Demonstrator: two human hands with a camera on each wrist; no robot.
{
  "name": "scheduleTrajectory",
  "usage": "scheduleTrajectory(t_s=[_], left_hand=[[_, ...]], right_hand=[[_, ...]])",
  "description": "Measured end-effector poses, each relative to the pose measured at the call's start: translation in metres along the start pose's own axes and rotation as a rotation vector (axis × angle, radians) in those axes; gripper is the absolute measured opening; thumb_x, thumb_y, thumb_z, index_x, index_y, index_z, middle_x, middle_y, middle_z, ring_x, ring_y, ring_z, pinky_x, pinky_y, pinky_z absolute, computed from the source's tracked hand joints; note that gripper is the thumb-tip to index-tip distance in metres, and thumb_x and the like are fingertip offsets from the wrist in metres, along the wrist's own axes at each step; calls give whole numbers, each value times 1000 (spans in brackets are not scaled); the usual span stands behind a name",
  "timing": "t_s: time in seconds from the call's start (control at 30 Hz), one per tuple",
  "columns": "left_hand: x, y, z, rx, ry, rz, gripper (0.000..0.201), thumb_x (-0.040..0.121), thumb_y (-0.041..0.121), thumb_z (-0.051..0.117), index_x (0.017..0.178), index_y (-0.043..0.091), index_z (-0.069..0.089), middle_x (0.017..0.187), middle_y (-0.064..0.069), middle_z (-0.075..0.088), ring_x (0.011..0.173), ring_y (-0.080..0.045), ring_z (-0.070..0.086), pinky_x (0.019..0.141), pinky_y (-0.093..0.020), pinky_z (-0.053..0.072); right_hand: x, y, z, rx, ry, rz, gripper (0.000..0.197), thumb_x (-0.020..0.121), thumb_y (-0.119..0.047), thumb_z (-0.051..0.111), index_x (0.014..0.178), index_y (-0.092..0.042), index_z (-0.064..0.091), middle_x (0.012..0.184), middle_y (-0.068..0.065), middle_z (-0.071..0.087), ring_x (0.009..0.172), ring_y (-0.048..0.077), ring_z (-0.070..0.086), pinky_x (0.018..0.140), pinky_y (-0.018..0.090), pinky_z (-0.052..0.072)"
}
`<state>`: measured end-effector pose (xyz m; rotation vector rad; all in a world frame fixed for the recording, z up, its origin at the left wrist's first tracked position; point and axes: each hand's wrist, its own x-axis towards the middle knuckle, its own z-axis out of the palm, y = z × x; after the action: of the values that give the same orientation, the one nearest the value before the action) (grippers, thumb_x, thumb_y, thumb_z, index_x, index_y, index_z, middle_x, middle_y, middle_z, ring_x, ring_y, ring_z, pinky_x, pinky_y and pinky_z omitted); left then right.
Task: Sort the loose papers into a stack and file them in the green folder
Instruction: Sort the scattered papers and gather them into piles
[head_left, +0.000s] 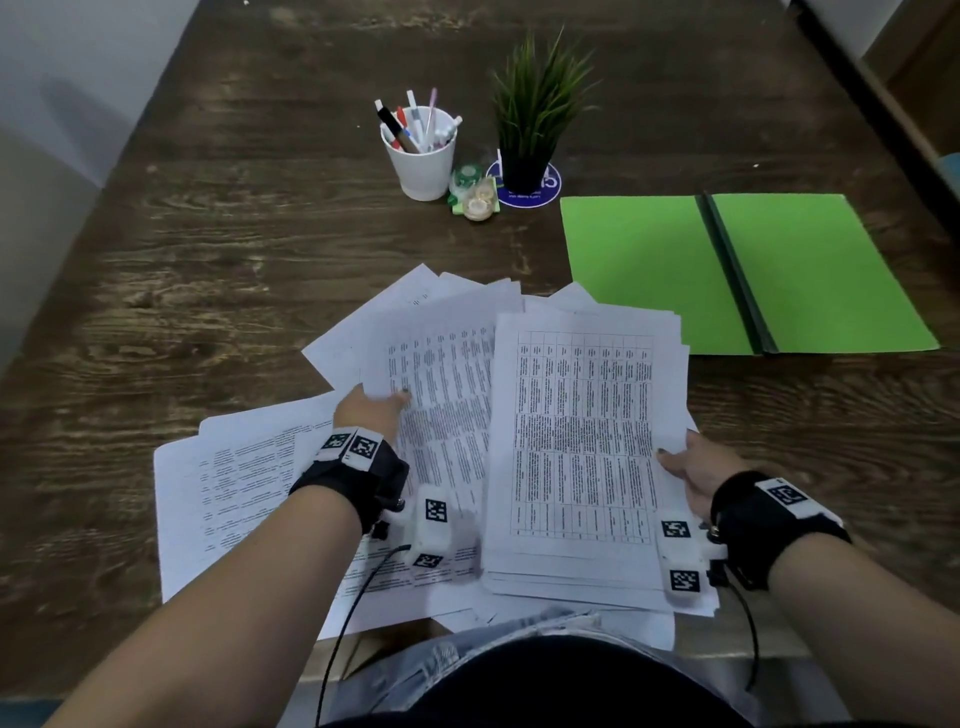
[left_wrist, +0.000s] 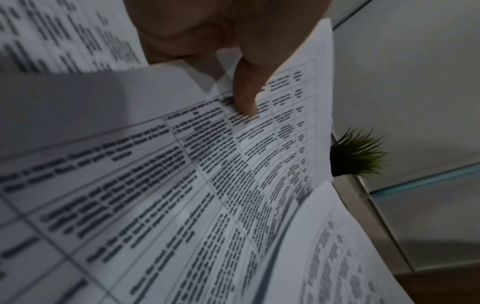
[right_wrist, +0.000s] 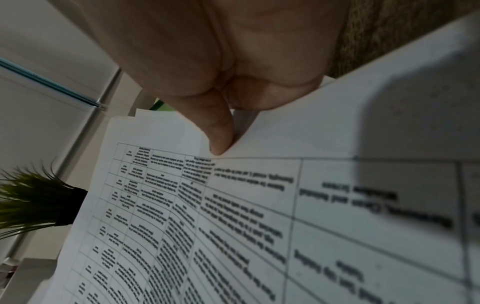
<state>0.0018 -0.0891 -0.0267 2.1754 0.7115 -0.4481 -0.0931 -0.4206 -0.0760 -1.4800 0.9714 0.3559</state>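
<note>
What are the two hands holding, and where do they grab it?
The right hand holds the paper stack by its right edge. The left hand pinches a loose sheet at its left edge.

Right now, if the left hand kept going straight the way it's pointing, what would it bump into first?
Probably just more loose papers fanned out ahead of the left hand, which pinches one sheet. Farther along stands the pen cup, though depth is hard to judge.

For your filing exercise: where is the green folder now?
In the head view the green folder lies open on the table's right side, beyond the right hand, beside the potted plant.
</note>
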Motion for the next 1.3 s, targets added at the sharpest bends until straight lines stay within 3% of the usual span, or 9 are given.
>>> scheduleTrajectory(t_s=[0.23,0.37,0.47,0.57,0.7,0.87,1.03,1.17,1.3], left_hand=[[16,-2,-64,-322,124,264,37,86,16,66,123,18,58,114,1,65,104,-19,60,85,-31,44],[17,12,-107,-331,117,387,39,86,14,66,123,22,58,114,5,65,102,-15,60,89,-31,44],[9,21,-128,-437,3,483,40,81,5,68,111,31,62,114,5,68,109,-17,62,100,-42,44],[-2,28,-126,-541,-174,490,49,81,-5,65,124,17,56,118,-3,66,111,-18,62,96,-35,46],[-2,27,-95,-446,-267,442,48,74,9,75,118,19,59,113,0,70,108,-21,64,100,-48,44],[-4,18,-54,-284,-179,349,38,79,20,73,115,21,60,117,0,67,109,-22,62,102,-46,44],[-17,19,-33,-12,-135,314,39,92,26,54,127,10,51,123,-8,61,113,-29,56,90,-33,45],[-24,17,-25,-18,-158,288,47,92,27,56,133,9,42,127,-9,57,114,-28,55,80,-27,38],[-27,16,-17,4,-216,305,42,93,26,53,131,11,43,120,-4,58,109,-25,55,82,-26,38]], right_hand=[[-17,-9,5,42,32,23,45,95,9,38,139,-1,38,135,11,49,124,27,45,103,31,29],[-20,-15,7,45,73,5,43,94,4,44,137,-2,41,133,12,52,125,33,48,108,41,34],[-19,-19,7,89,97,-22,40,93,1,48,133,-2,45,135,17,53,119,31,52,109,48,35],[-37,-32,18,56,52,-71,41,95,0,46,135,2,41,126,4,50,112,22,49,104,36,35],[-38,-38,37,35,9,-161,45,91,-5,54,135,-6,44,136,8,51,121,25,51,108,38,36],[-55,-48,56,15,-53,-201,11,93,0,50,101,-8,53,100,3,60,82,8,55,75,6,47],[-64,-46,72,5,-101,-162,29,89,10,48,109,-8,58,112,15,66,103,31,62,100,46,46],[-67,-42,72,-8,-70,-118,29,89,6,42,109,-5,60,103,16,63,93,30,59,97,49,48],[-64,-40,66,72,26,-93,42,93,-42,47,110,-7,65,101,9,69,86,28,65,92,46,51]])
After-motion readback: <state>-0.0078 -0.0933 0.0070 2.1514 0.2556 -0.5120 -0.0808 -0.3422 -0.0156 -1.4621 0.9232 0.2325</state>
